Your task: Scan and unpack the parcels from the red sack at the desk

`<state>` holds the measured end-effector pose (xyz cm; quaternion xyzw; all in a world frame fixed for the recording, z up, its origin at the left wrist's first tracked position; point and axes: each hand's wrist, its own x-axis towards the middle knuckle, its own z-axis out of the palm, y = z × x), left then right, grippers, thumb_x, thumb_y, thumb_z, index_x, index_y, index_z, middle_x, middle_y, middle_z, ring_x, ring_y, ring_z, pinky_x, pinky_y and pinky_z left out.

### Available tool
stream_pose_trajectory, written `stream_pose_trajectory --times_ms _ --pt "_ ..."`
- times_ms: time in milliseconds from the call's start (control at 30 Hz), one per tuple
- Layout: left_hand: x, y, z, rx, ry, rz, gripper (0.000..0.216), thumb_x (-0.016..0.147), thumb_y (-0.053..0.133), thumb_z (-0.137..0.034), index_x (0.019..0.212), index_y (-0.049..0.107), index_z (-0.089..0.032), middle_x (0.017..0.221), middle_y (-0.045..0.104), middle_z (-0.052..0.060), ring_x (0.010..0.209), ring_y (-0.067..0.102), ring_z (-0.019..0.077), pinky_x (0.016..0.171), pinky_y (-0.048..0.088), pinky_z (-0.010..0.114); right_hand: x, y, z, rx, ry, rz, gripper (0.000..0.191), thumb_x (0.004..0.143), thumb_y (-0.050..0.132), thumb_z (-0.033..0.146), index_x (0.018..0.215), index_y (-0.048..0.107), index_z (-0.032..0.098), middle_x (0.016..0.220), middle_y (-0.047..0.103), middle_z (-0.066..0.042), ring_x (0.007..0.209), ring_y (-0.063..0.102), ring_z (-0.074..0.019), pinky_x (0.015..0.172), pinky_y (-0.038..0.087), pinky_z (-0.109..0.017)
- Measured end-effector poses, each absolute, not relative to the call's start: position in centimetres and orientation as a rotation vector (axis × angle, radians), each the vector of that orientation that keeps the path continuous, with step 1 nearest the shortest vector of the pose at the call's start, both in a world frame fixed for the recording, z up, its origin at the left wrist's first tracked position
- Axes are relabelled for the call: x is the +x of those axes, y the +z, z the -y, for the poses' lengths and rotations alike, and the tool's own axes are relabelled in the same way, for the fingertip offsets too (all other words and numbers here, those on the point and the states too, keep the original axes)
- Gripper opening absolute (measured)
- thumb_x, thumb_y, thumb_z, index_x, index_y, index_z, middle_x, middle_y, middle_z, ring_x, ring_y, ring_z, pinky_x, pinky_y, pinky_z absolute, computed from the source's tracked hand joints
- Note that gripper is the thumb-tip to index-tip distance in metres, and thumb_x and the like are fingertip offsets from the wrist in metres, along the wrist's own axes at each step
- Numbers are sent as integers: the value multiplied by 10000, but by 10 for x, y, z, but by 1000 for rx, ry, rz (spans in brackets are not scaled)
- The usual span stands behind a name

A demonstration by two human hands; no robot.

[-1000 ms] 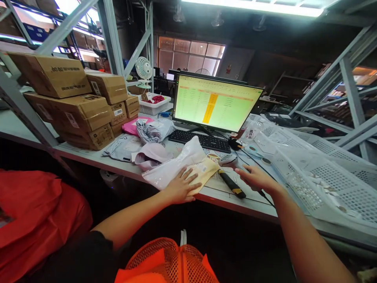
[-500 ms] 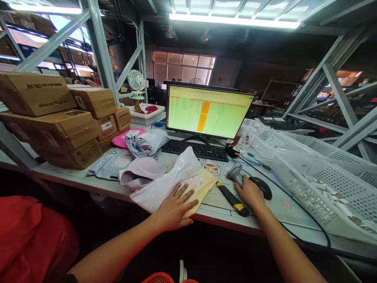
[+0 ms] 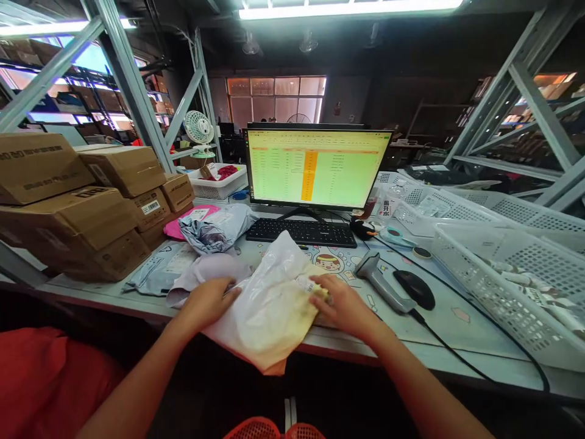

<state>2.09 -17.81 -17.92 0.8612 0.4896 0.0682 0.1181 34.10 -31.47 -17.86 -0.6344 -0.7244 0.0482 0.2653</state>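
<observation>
A white plastic bag (image 3: 269,292) lies across the desk's front edge, its lower corner hanging over. A flat pale-yellow package (image 3: 304,286) with a small label shows at its right side, partly under the bag. My left hand (image 3: 208,305) is closed at the bag's left edge, thumb and fingers bent around it. On the other side, my right hand (image 3: 345,305) curls its fingers on the package's right edge. A pale lilac bra (image 3: 212,268) lies behind my left hand. The grey barcode scanner (image 3: 386,283) rests right of my right hand, beside a black mouse (image 3: 414,289).
A monitor (image 3: 315,164) with a spreadsheet stands behind a black keyboard (image 3: 301,233). Cardboard boxes (image 3: 105,219) are stacked at left, near grey mailing bags (image 3: 219,225). White perforated baskets (image 3: 498,292) stand at right. The scanner's cable (image 3: 452,350) crosses the desk's right side.
My right hand has left the scanner and moved left to the package. My left hand has slid left from lying flat to gripping the bag, which has shifted nearer. The box cutter is no longer visible.
</observation>
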Motion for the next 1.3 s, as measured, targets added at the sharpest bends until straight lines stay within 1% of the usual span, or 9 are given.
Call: stream_pose_trajectory --times_ms 100,267,400,533,700,900,1000,1067,1300 --pt "22 -182 175 2552 63 -1314 416 1027 391 -426 1075 717 -172 1121 770 164 1018 724 345 824 501 407 302 -184 320 -1574 169 2144 477 894 622 398 1358 640 289 1346 677 -114 1198 677 -311 1034 571 -463" --pt "24 -176 168 2560 43 -1127 297 976 442 -376 946 674 -194 1001 763 107 892 687 284 752 447 346 283 -194 324 -1647 143 2198 463 865 644 282 1327 654 253 1337 674 -148 1204 663 -360 1003 583 -516" --pt "19 -155 171 2420 299 -949 356 973 443 -480 838 610 -197 872 697 45 805 625 220 721 446 307 292 -206 325 -1759 179 2129 400 924 562 228 1309 674 220 1335 671 -157 1213 659 -343 1017 565 -513" --pt "19 -121 183 2382 585 -800 394 1002 430 -524 896 604 -187 891 673 27 805 609 184 724 462 278 305 -206 327 -1757 101 2004 362 981 548 317 1295 672 187 1308 684 -152 1206 663 -303 1027 559 -479" --pt "35 -64 188 2741 802 -699 245 1029 474 -370 1048 658 -210 866 708 29 763 641 182 721 438 285 308 -141 325 -1407 -382 1888 330 998 584 330 1302 647 219 1247 711 -123 1180 670 -278 1027 552 -470" --pt "65 -13 187 2850 1204 -418 124 964 646 -355 904 691 -257 796 684 -23 712 646 155 724 436 292 299 -38 304 -1320 -787 1905 454 939 675 395 1362 638 232 1402 634 -148 1306 576 -347 1094 453 -546" --pt "56 -23 185 2964 1047 -470 57 922 694 -308 915 697 -251 803 697 -15 724 655 166 700 431 283 306 -38 286 -1417 -647 2098 234 963 616 401 1076 744 242 1071 762 -84 986 698 -279 893 531 -434" --pt "38 -42 182 2952 1004 -556 53 902 709 -280 932 704 -237 785 699 -8 714 654 166 676 424 272 314 -54 279 -1470 -573 2123 222 979 570 371 931 745 242 868 763 -49 781 691 -230 755 521 -366" --pt "-11 -104 195 2400 1399 -660 251 974 622 -385 859 714 -181 743 708 2 673 630 132 658 469 243 319 -77 292 -1489 -581 1990 183 946 594 337 915 729 217 875 766 -65 805 709 -261 745 521 -376"
